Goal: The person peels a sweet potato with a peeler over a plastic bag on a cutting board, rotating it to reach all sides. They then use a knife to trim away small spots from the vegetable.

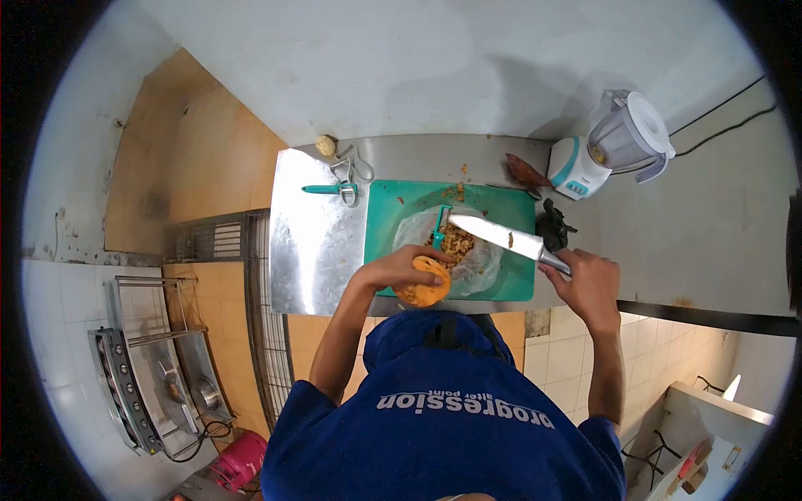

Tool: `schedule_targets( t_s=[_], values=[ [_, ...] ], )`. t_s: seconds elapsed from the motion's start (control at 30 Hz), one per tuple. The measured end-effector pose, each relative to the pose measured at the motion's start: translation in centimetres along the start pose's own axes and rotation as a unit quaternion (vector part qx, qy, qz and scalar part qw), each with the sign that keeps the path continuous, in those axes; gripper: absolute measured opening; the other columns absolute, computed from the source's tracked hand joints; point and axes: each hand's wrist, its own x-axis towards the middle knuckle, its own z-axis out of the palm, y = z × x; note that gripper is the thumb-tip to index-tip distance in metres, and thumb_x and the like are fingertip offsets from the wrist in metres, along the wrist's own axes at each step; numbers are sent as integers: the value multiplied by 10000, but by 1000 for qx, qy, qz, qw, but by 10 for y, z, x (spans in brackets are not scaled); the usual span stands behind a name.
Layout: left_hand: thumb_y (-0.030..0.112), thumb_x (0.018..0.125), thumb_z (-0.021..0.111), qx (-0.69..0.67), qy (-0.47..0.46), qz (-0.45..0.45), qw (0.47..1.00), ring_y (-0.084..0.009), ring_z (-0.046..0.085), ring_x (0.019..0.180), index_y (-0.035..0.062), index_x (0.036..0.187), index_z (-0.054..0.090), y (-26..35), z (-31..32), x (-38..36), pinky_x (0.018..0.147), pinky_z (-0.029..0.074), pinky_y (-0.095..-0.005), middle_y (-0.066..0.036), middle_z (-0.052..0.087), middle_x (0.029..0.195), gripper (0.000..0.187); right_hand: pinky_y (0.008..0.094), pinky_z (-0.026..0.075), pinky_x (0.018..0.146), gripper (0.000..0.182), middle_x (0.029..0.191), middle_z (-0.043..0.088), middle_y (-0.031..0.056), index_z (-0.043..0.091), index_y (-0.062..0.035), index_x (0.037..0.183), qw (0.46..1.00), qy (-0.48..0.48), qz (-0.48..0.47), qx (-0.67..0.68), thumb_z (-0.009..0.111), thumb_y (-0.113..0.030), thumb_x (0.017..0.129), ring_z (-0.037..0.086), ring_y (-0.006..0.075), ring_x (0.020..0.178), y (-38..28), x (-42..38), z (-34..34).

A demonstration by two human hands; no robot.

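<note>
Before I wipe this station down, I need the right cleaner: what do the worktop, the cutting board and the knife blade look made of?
Worktop: likely stainless steel, brushed grey with streaky glare. Cutting board: probably plastic, an even matte teal. Knife blade, held in the right hand: polished metal, bright and reflective; its handle is hidden in the grip.

Person seen from above. Short-sleeved royal-blue cotton T-shirt (443,434) with white block lettering (464,407) printed across it, reading "progression", with a smaller line of white text beside it too small to read. Both sleeves end above the elbow; forearms, wrists, left hand (401,269) and right hand (591,284) are bare, without gloves, watch or rings visible.
</note>
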Motion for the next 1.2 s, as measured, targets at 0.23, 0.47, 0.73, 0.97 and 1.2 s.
schedule_targets(
  t_s=[0.23, 0.47, 0.73, 0.97, 1.2],
  values=[
    [261, 738, 831, -72, 40, -7, 997, -210, 648, 1065, 32, 1296, 632, -8, -6, -6, 959, 512, -324, -138, 680, 1182, 635, 421, 467, 557, 323, 684, 657, 105, 706, -105, 830, 996, 25, 81, 34, 720, -426, 862, 649, 303, 620, 22, -13, 16],
    [342, 703, 824, 150, 103, 116, 976, -307, 659, 1032, 32, 1208, 664, 15, 25, 5, 943, 516, -382, -182, 669, 1155, 614, 233, 309, 390, 371, 603, 426, -38, 562, -90, 1067, 677, -178, 275, 659, 511, -455, 1035, 348, 75, 418, -12, -40, 122],
    [452, 646, 759, 439, 156, -44, 884, -414, 683, 937, 55, 1221, 667, 23, 20, 12, 888, 551, -471, -230, 628, 1183, 705, 206, 283, 345, 351, 583, 357, -55, 512, -103, 1093, 303, -266, 232, 885, 427, -442, 1063, 315, 36, 388, -33, -51, 91],
    [399, 691, 810, 274, 56, -3, 960, -319, 657, 1046, 43, 1215, 668, 7, 21, 21, 949, 522, -400, -164, 619, 1257, 649, 218, 270, 387, 303, 599, 396, -23, 518, -70, 1159, 799, 51, 80, 594, 467, -351, 1060, 336, 49, 412, -42, -50, 115],
    [379, 688, 840, -63, -233, 106, 965, -228, 617, 1138, 22, 1256, 642, -5, 21, 34, 1003, 473, -340, -110, 661, 1208, 700, 231, 242, 333, 361, 559, 376, -22, 520, -85, 1111, 324, -327, 139, 877, 422, -429, 1067, 287, 60, 333, -34, -38, 153]
  ],
)
